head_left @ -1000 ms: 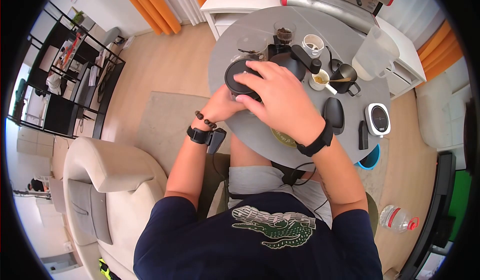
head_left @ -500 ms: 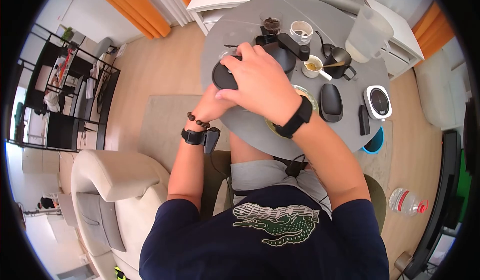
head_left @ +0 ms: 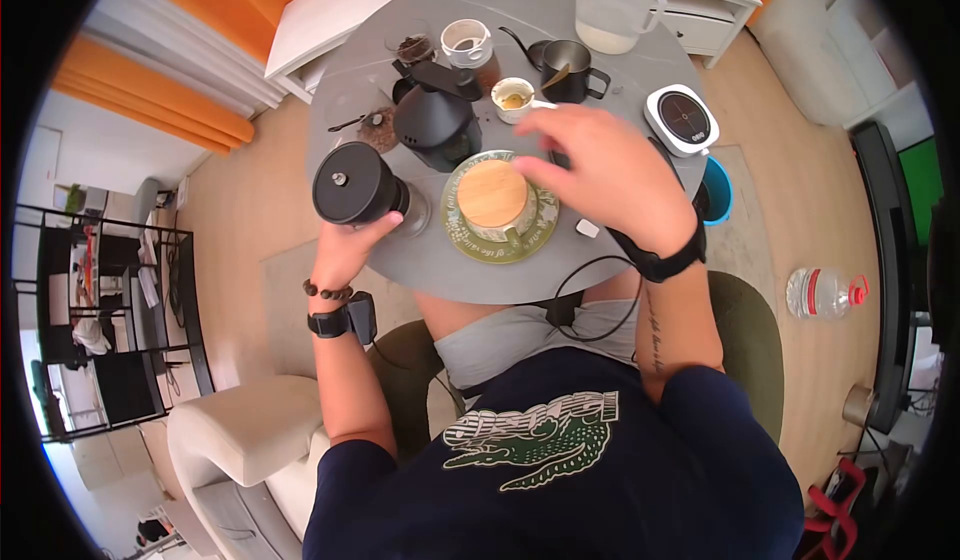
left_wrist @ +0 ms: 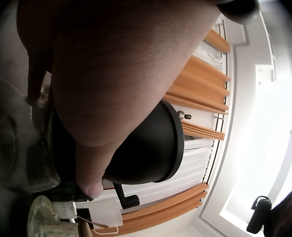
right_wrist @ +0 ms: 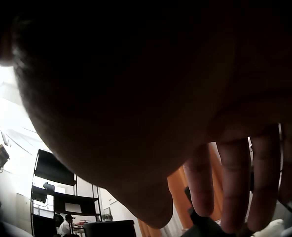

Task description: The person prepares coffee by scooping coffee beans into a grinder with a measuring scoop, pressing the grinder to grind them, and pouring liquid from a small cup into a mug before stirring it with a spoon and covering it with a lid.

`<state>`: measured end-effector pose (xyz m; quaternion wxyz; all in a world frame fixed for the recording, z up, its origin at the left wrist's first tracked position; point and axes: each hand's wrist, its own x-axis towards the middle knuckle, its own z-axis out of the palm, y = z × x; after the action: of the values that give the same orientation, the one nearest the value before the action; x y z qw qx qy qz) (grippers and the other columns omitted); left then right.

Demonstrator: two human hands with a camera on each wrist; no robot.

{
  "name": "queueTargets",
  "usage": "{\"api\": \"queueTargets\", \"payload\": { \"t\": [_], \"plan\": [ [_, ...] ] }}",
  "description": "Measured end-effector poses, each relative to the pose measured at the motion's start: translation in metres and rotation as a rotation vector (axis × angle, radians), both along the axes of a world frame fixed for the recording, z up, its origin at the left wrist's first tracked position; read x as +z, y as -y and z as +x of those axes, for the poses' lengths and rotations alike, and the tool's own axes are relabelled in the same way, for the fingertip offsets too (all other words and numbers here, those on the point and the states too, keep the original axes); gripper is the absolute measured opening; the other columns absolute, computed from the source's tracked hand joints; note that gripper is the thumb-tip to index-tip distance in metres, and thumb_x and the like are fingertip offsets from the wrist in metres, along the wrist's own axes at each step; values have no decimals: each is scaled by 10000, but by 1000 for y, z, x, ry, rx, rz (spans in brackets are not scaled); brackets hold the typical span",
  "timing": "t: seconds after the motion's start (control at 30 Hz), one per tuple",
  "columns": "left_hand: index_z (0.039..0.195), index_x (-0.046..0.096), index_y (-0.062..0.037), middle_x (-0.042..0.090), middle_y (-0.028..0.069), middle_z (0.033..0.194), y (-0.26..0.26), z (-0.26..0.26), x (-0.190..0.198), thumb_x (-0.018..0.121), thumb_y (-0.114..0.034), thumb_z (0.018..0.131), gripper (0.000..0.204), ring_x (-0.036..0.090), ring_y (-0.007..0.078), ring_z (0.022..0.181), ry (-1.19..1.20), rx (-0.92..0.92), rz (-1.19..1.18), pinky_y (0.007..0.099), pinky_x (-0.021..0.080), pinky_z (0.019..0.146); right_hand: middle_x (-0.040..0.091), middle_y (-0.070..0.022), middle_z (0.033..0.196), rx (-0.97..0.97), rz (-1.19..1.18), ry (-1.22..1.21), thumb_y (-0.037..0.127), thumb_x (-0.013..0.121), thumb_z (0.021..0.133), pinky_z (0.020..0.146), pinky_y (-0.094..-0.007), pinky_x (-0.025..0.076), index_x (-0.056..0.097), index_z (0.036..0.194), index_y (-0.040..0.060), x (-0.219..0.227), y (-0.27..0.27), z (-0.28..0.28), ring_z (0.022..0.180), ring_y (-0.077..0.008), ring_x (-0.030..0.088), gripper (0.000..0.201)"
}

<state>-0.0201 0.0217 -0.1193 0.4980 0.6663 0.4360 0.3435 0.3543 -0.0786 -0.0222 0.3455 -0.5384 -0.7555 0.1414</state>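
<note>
My left hand (head_left: 345, 250) grips a black hand coffee grinder (head_left: 352, 182) near the table's left edge, its metal shaft tip showing on top. In the left wrist view, the thumb (left_wrist: 92, 185) lies along the dark body of the grinder (left_wrist: 148, 143). My right hand (head_left: 615, 165) is in the air beside a cup with a round wooden lid (head_left: 492, 193), fingertips close to the lid's right side. That cup stands on a green patterned plate (head_left: 463, 232). In the right wrist view, spread fingers (right_wrist: 235, 182) hang loosely with nothing between them.
Behind the cup stand a black lidded pot (head_left: 437, 125), a white small-handled pot (head_left: 510, 98), a dark metal jug (head_left: 567, 82) and a clear pitcher (head_left: 612, 10). A white scale (head_left: 682, 120) lies right. A blue bin (head_left: 720, 195) and water bottle (head_left: 820, 292) are on the floor.
My right hand has come off the grinder's top and moved right, near the wooden lid. The left hand still holds the grinder. The head view has swung, uncovering the cup and plate.
</note>
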Motion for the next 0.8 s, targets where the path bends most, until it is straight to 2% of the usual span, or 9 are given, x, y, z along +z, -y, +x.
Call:
{"api": "queueTargets", "payload": {
  "t": [0.07, 0.2, 0.27, 0.37, 0.53, 0.63, 0.7, 0.77, 0.8],
  "plan": [
    [1418, 724, 1, 785, 59, 1354, 1, 0, 3, 951, -63, 935, 538, 726, 159, 1223, -20, 2, -6, 371, 589, 1091, 782, -151, 1043, -242, -212, 152, 270, 861, 953, 866, -463, 606, 776, 1210, 80, -8, 26, 20, 1011, -353, 765, 331],
    [1408, 732, 4, 789, 67, 1349, 2, 2, 7, 941, -59, 944, 513, 729, 163, 1220, -10, -9, -35, 371, 589, 1088, 790, -153, 1019, -267, -347, 173, 266, 851, 936, 878, -505, 600, 786, 1145, 85, -47, 60, 31, 1016, -396, 768, 283],
    [1387, 742, 8, 795, 70, 1334, 3, 2, 8, 943, -67, 947, 490, 730, 163, 1217, -15, -5, -41, 371, 591, 1079, 781, -146, 1015, -279, -358, 209, 210, 871, 914, 838, -474, 602, 787, 1150, 89, -63, 70, 27, 982, -346, 776, 279],
    [1375, 750, 7, 797, 63, 1325, 3, 1, 5, 953, -85, 943, 486, 727, 158, 1210, 3, 5, -17, 366, 588, 1074, 800, -146, 1020, -275, -390, 191, 211, 860, 896, 870, -513, 616, 782, 1092, 91, -69, 75, 18, 994, -385, 777, 242],
    [1377, 747, 4, 794, 49, 1309, 2, -1, 3, 973, -113, 929, 514, 718, 150, 1187, -41, 20, 0, 364, 587, 1067, 805, -149, 1032, -278, -340, 277, 193, 843, 904, 855, -512, 617, 777, 1086, 79, -83, 72, 14, 986, -381, 780, 224],
    [1384, 743, -2, 793, 44, 1296, 2, 0, 6, 976, -118, 921, 532, 715, 148, 1172, -26, 23, -7, 368, 591, 1060, 803, -156, 1037, -262, -341, 272, 185, 832, 920, 842, -506, 614, 777, 1089, 68, -76, 70, 13, 965, -382, 777, 212],
    [1392, 741, -3, 793, 42, 1306, 4, 0, 11, 969, -109, 921, 534, 709, 146, 1190, -116, 28, -49, 365, 585, 1074, 800, -160, 1034, -240, -340, 250, 181, 826, 931, 831, -501, 611, 776, 1099, 60, -60, 68, 11, 943, -382, 774, 213],
    [1406, 734, -8, 790, 42, 1327, 9, 4, 19, 971, -114, 917, 553, 703, 145, 1212, -87, 54, -56, 361, 577, 1090, 780, -137, 1003, -169, -374, 61, 165, 840, 951, 748, -454, 579, 768, 1163, 35, -34, 63, 10, 848, -321, 751, 259],
    [1415, 730, -11, 787, 42, 1338, 9, 5, 20, 975, -121, 915, 568, 700, 144, 1224, -47, 29, -46, 360, 574, 1097, 747, -133, 989, -96, -325, 14, 134, 829, 979, 710, -405, 564, 774, 1227, 33, -26, 59, 10, 786, -278, 720, 274]
  ]
}}
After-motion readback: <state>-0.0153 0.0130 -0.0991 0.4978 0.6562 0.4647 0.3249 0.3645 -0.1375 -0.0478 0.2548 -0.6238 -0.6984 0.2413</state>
